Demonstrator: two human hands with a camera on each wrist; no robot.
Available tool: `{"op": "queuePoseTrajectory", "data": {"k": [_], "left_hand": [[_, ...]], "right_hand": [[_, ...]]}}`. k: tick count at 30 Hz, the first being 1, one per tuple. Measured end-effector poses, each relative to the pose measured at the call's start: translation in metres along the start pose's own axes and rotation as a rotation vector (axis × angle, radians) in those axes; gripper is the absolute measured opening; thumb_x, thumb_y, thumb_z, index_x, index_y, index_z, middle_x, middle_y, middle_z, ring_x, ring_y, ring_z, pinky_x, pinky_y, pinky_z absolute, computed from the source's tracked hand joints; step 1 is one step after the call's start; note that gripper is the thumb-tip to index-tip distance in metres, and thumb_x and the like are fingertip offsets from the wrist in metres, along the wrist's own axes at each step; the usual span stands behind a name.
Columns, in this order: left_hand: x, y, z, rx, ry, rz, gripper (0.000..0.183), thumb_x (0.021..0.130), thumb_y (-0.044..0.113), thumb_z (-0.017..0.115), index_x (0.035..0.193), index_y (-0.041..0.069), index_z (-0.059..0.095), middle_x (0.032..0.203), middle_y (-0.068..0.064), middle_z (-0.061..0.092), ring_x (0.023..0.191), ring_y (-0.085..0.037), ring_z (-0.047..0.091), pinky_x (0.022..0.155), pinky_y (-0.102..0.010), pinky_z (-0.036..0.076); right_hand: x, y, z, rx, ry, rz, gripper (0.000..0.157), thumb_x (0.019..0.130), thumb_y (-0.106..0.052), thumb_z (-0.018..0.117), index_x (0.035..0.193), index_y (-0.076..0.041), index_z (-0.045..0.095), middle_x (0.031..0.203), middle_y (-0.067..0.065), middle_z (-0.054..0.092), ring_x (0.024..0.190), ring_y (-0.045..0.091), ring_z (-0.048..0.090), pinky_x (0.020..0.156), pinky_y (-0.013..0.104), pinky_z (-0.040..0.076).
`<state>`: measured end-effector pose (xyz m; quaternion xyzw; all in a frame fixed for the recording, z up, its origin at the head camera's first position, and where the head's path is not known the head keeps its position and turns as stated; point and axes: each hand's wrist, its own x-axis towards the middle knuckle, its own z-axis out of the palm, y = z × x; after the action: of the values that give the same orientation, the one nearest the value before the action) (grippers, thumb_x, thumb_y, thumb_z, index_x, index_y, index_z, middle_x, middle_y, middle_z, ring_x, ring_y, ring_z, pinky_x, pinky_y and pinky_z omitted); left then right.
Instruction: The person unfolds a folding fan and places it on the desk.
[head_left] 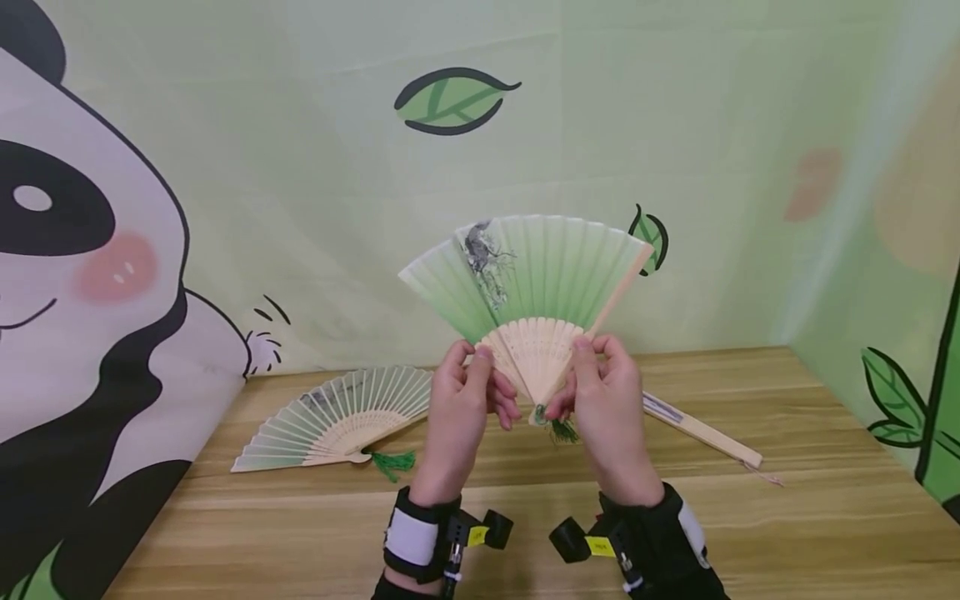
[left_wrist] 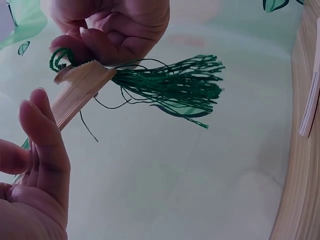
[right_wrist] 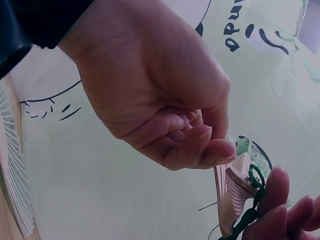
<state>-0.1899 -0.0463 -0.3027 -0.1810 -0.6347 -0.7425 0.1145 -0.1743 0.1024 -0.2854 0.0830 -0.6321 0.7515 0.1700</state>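
A spread green folding fan (head_left: 555, 275) with a dark ink picture and pale wooden ribs stands upright above the table. My left hand (head_left: 459, 408) pinches its left side at the ribs, thumb in front. On the other side, my right hand (head_left: 613, 412) grips the right outer rib between thumb and fingers. A green tassel (left_wrist: 172, 82) hangs from the pivot end, beside the right fingers. Seen from the right wrist, the narrow rib ends (right_wrist: 237, 192) lie between both hands. The leftmost folds lie at a slight angle to the rest.
Another spread fan (head_left: 371, 421) with a green tassel lies on the wooden table (head_left: 300, 533) at left. A folded fan (head_left: 705, 432) lies at right, with a thin cord at its end. Behind is a green backdrop (head_left: 300, 167) with a panda and leaves.
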Motion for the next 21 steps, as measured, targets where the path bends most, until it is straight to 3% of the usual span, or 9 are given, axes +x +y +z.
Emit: {"op": "queuePoseTrajectory", "data": {"k": [21], "left_hand": [[0.0005, -0.0009, -0.0017, -0.042, 0.048, 0.045, 0.022, 0.110, 0.026, 0.034, 0.103, 0.006, 0.036, 0.078, -0.022, 0.057, 0.058, -0.029, 0.061, 0.048, -0.038, 0.051]], "right_hand": [[0.0002, 0.0080, 0.0044, 0.105, 0.022, -0.023, 0.028, 0.109, -0.029, 0.036, 0.100, -0.003, 0.035, 0.068, 0.010, 0.039, 0.051, 0.030, 0.058, 0.043, 0.035, 0.046]]}}
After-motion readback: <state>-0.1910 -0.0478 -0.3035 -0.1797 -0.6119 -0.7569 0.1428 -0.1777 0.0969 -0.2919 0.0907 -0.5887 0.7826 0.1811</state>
